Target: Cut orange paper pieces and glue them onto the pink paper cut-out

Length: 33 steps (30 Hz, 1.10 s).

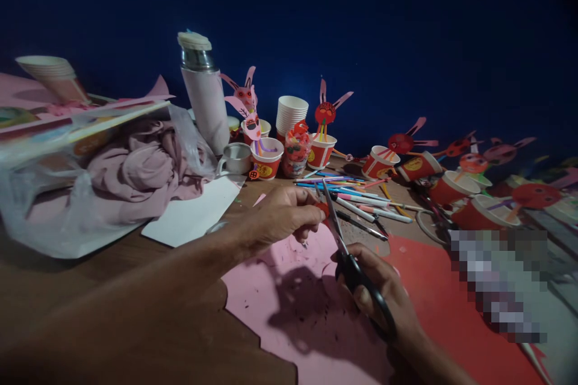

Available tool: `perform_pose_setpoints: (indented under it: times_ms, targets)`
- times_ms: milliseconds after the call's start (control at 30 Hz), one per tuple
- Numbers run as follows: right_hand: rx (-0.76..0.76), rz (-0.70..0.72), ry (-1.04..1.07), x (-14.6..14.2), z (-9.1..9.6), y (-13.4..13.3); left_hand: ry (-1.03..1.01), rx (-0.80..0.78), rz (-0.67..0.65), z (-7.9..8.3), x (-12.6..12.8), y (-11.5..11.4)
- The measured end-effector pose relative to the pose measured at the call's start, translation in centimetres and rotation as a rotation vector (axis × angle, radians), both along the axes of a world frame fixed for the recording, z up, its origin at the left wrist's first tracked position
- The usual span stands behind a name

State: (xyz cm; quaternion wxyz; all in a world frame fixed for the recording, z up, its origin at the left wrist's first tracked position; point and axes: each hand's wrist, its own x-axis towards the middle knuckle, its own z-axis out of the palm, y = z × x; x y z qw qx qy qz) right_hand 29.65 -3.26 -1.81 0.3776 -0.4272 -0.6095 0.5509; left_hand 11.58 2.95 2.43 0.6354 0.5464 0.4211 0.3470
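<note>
My left hand (293,215) pinches a small red piece (323,209), probably paper, between thumb and fingers. In my right hand (383,283) is a pair of scissors (345,255) with black handles, its blades pointing up and away beside the red piece. Whether the blades touch the piece I cannot tell. Beneath both hands lies a pink sheet (311,313) with cut edges and dark specks, and their shadow falls on it. A red sheet (456,313) lies to the right, partly behind my right wrist.
Markers and pencils (365,198) are piled beyond my hands. Behind them stand paper cups with rabbit-like figures (267,162), a stack of white cups (291,113), a metal mug (237,159) and a thermos (205,102). A plastic bag (76,234) with pink cloth occupies the left.
</note>
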Motion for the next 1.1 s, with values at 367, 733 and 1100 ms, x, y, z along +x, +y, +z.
perform_pose_setpoints:
  times_ms: [367, 733, 1100]
  targets:
    - [0.003, 0.011, 0.004, -0.1, -0.4, 0.0, 0.103, 0.058, -0.077, 0.1, -0.5, 0.2]
    - [0.016, 0.007, -0.04, -0.1, -0.1, -0.1, 0.249, 0.131, -0.088, -0.2, -1.2, 0.5]
    - [-0.014, -0.009, -0.04, 0.0, -0.2, -0.2, 0.28, 0.135, -0.109, 0.0, -1.6, 0.8]
